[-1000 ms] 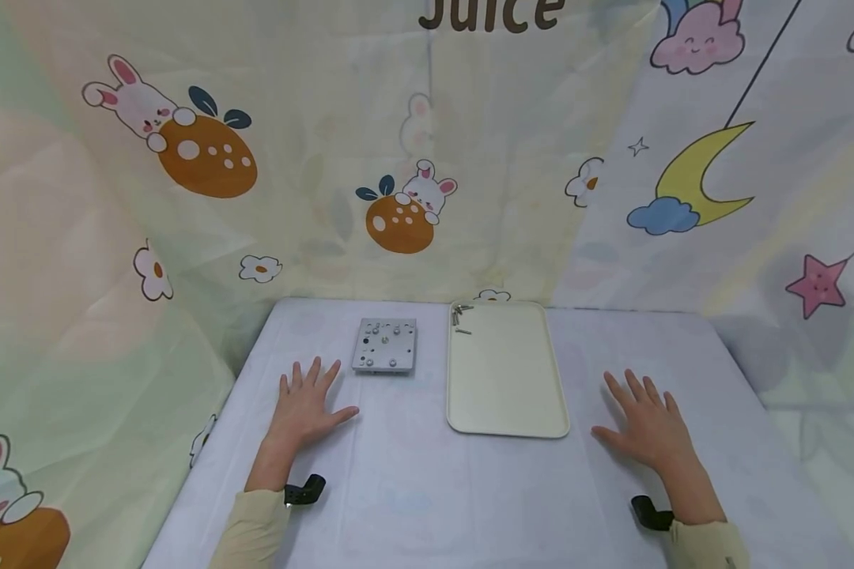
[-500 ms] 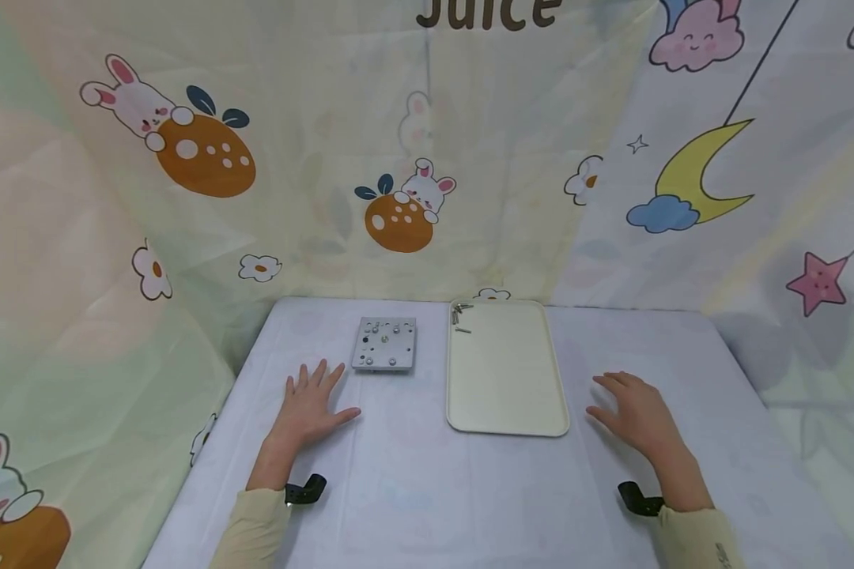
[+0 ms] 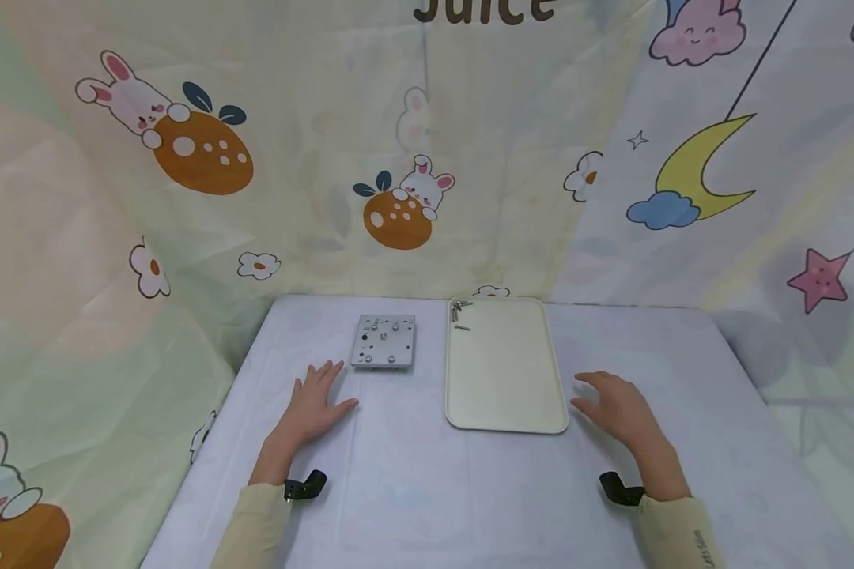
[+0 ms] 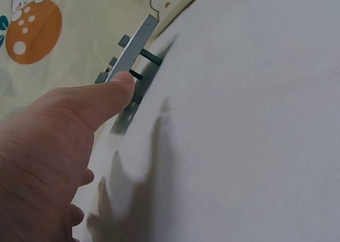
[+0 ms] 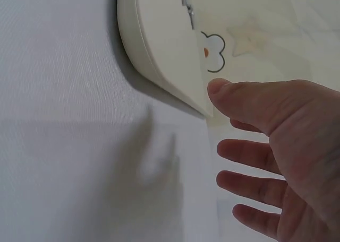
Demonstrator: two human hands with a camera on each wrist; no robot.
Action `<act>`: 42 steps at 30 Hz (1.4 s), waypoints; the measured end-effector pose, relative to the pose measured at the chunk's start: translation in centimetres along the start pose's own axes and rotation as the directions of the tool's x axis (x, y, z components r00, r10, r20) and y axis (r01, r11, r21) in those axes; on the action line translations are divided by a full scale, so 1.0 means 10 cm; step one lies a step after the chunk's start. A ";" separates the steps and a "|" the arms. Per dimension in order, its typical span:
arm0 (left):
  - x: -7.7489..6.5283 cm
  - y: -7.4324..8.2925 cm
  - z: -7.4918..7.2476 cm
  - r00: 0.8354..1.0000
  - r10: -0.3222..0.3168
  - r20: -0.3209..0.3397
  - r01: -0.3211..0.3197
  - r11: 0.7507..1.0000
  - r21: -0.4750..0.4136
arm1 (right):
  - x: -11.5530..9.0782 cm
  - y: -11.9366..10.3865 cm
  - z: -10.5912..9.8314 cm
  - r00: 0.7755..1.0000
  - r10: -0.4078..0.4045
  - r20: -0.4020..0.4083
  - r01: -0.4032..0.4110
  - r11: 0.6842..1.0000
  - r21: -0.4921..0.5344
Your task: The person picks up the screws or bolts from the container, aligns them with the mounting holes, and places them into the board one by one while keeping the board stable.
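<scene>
A square grey metal plate point(image 3: 383, 341) with holes and bolt heads lies on the cloth left of centre. In the left wrist view the plate point(image 4: 133, 48) appears edge-on, with bolt shanks poking out underneath. My left hand point(image 3: 311, 411) is close to its near left corner, fingers extended, thumb apart, holding nothing. Right of the plate lies a cream tray point(image 3: 507, 379), with several small screws point(image 3: 457, 310) in its far left corner. Just off the tray's right side my right hand point(image 3: 617, 409) hovers with loosely bent fingers and nothing in them.
White cloth point(image 3: 413, 490) covers the table. Behind it and at the sides hangs a printed curtain point(image 3: 313, 158) with rabbits, a moon and a star. Each wrist carries a black camera, such as the left camera point(image 3: 306, 485).
My right hand has moved left toward the tray, its spread fingers now drawn together and bent. The left hand's fingers have come slightly closer together. Plate, tray and screws lie as before.
</scene>
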State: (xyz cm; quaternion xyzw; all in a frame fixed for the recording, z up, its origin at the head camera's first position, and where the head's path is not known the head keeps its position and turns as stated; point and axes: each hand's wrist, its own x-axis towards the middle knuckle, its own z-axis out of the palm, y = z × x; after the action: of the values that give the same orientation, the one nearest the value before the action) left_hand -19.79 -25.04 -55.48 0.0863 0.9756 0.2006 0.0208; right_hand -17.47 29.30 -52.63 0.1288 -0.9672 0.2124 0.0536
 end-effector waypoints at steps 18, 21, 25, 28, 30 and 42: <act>0.43 -0.13 -0.01 0.999 -0.027 0.035 0.035 0.969 -0.246 | 0.11 -0.13 0.16 0.995 0.042 0.088 -0.055 0.987 0.149; 0.54 -0.15 -0.04 0.995 -0.064 0.072 0.081 0.961 -0.264 | 0.12 -0.15 0.15 0.997 0.015 0.080 -0.027 0.987 0.157; 0.71 -0.17 -0.06 0.992 -0.079 0.099 0.103 0.958 -0.266 | 0.13 -0.16 0.14 0.998 0.008 0.067 -0.020 0.986 0.168; 0.79 -0.18 -0.09 0.990 -0.059 0.124 0.090 0.962 -0.258 | 0.09 -0.18 0.15 0.995 0.035 0.092 -0.052 0.980 0.194; 0.81 -0.17 -0.12 0.986 -0.054 0.157 0.092 0.965 -0.246 | 0.04 -0.20 0.18 0.991 0.055 0.122 -0.079 0.976 0.203; 1.08 -0.04 -0.28 0.964 0.010 0.267 0.050 0.975 -0.215 | -0.09 -0.17 0.16 0.992 0.046 0.114 -0.064 0.984 0.165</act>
State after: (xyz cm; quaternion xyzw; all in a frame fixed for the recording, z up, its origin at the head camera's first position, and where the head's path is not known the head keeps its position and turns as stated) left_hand -30.72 -24.59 -53.13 0.0998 0.9366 0.2937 0.1632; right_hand -16.22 27.39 -53.52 0.1174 -0.9504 0.2874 -0.0164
